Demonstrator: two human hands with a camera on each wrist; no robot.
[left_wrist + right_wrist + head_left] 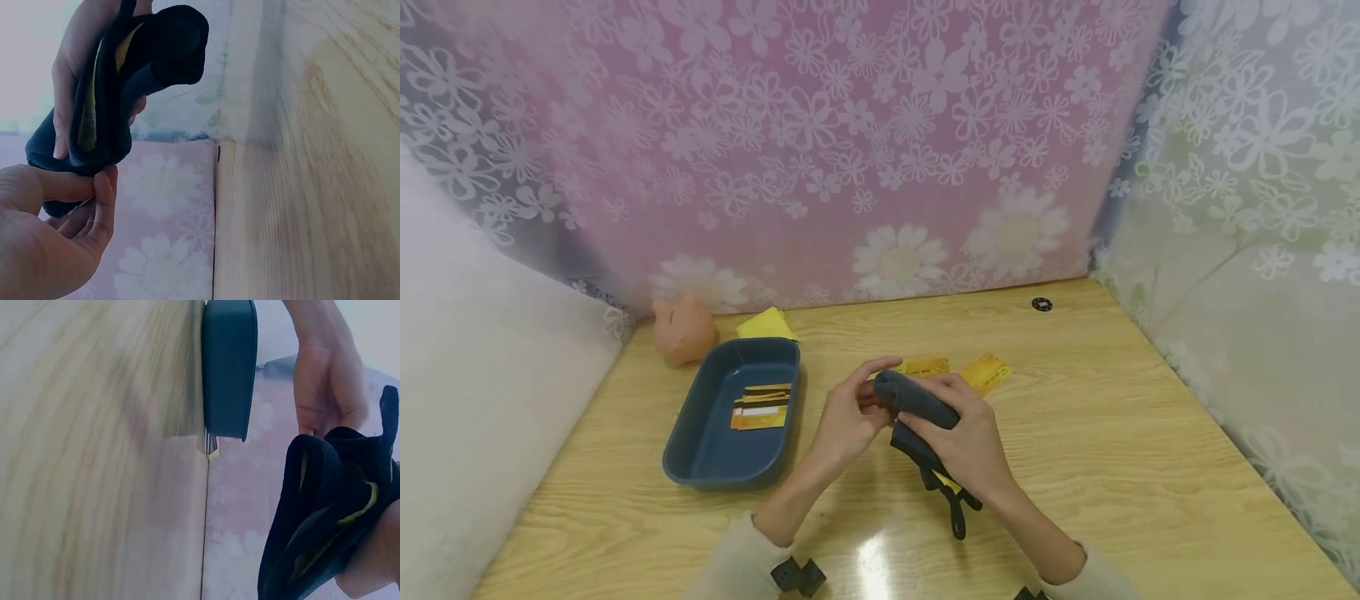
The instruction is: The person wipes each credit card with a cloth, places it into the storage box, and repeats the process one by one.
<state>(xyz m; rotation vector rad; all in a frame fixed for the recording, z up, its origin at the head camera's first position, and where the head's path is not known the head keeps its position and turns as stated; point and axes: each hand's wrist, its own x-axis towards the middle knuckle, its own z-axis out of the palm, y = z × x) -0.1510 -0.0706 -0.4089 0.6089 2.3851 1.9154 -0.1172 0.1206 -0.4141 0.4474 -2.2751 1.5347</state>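
Observation:
My right hand (973, 433) grips a folded dark blue cloth pouch (917, 400) above the table, thumb on the near side. Black cord loops hang from the pouch's lower end, and yellow shows between its folds. My left hand (846, 417) is at the pouch's other end. In the left wrist view, the left thumb and fingers (103, 200) pinch that end of the cloth, with a thin edge visible between them. What lies inside the pouch is mostly hidden. In the right wrist view the pouch (331, 506) shows its layered opening with yellow edges.
A blue tray (700, 454) stands left, with several yellow-orange cards (763, 408) in it. Behind it are a pink piggy bank (685, 333) and a yellow object (769, 325). Orange-yellow cards (987, 372) lie beyond the hands. A black chip (1042, 305) lies far right. Flowered curtains surround the table.

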